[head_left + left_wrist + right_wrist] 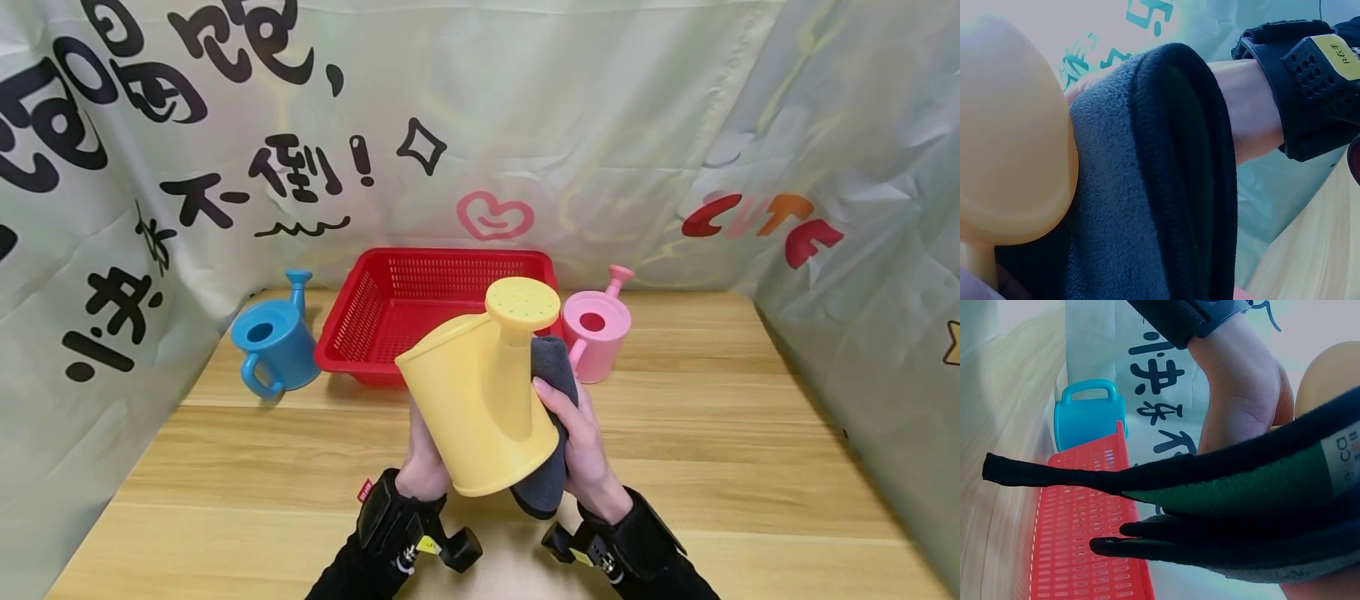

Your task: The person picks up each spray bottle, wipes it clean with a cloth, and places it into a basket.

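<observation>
A yellow watering can (472,400) is held tilted above the table, its sprinkler head pointing up and its base toward the near side. My left hand (426,457) grips it from behind on the left; in the left wrist view, fingers (975,289) curl at the handle below the can's rounded side. With my right hand (587,450) I hold a folded dark grey cloth (546,482) against the can's right side, thumb over the cloth. The right wrist view shows the cloth's green inner face (1241,495). My right fingertips are hidden behind the cloth.
A red plastic basket (352,329) stands behind the can on the wooden table (720,433). To its left is a blue watering can (281,346), to its right a pink one (606,346). A printed white sheet (600,108) hangs around the table's back and sides.
</observation>
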The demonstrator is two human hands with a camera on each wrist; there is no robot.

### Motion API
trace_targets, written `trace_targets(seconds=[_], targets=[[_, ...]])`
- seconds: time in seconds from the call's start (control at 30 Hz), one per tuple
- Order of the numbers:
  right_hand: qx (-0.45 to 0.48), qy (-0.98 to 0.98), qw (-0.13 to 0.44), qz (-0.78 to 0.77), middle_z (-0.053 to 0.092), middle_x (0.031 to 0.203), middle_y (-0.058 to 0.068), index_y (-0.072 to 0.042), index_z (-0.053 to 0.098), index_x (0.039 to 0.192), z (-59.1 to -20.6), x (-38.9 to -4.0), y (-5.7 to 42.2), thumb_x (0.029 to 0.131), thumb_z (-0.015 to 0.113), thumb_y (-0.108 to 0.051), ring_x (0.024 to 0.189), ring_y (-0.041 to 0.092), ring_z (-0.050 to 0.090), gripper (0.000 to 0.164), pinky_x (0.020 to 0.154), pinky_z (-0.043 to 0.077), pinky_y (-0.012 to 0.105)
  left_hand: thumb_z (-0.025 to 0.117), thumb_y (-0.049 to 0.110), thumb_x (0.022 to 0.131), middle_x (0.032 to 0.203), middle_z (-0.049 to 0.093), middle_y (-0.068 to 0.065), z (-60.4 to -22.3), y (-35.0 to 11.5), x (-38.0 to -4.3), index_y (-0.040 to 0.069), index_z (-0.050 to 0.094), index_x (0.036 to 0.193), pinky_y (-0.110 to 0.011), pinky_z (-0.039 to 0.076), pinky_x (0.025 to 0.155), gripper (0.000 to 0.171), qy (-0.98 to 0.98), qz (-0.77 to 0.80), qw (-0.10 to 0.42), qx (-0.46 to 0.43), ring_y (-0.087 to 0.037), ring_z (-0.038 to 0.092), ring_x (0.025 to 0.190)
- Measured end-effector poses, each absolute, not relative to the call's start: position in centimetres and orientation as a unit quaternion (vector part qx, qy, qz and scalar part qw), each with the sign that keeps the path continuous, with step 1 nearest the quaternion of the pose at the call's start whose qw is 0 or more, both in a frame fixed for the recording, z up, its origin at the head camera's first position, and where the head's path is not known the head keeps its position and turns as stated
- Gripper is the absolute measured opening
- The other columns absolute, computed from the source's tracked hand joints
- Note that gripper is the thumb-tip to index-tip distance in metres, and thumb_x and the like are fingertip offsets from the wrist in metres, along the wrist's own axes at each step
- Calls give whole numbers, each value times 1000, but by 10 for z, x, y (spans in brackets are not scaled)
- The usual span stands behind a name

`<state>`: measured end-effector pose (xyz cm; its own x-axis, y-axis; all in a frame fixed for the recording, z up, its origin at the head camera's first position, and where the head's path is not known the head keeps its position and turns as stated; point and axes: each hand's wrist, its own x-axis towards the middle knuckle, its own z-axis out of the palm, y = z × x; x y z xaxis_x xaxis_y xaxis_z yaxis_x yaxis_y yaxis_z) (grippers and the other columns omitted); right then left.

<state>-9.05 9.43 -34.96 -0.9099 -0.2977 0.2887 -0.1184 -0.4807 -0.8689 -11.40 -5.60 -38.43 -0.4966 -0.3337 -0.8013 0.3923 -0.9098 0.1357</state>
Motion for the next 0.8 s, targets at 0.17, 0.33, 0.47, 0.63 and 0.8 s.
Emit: trace_targets(seconds=[0.17,0.33,0.47,0.63,0.8], targets=[[-208,505,55,-836,68,108,-5,-14,52,130,-349,-90,94,107,37,-16,93,6,70,28,85,57,25,35,13,99,66,52,8,-455,-64,-151,10,65,97,-18,41,86,30,-162,-710,205,654,-10,50,89],[-211,503,56,-836,69,107,-5,-14,53,129,-349,-90,94,107,36,-16,93,6,71,27,85,58,25,25,19,105,107,54,0,-438,-67,-131,-3,45,139,-25,37,106,45,-243,-819,127,504,-17,45,116],[-211,503,56,-836,68,107,-5,-14,53,129,-349,-90,94,107,37,-16,93,7,71,27,85,58,25,22,11,105,110,55,-5,-377,-54,-117,-6,46,140,-23,37,108,46,-282,-767,114,566,-16,46,115],[-211,501,59,-837,68,107,-5,-13,52,129,-349,-91,95,107,37,-17,92,7,71,27,84,58,25,30,5,105,119,64,-9,-342,-46,-117,-2,55,137,-23,42,103,41,-270,-668,119,683,-15,50,109],[-202,503,59,-838,67,107,-5,-14,51,129,-349,-91,94,107,37,-17,92,7,70,26,84,58,25,34,3,104,115,64,-9,-343,-46,-118,-2,57,135,-23,44,95,38,-296,-645,104,697,-15,53,103]])
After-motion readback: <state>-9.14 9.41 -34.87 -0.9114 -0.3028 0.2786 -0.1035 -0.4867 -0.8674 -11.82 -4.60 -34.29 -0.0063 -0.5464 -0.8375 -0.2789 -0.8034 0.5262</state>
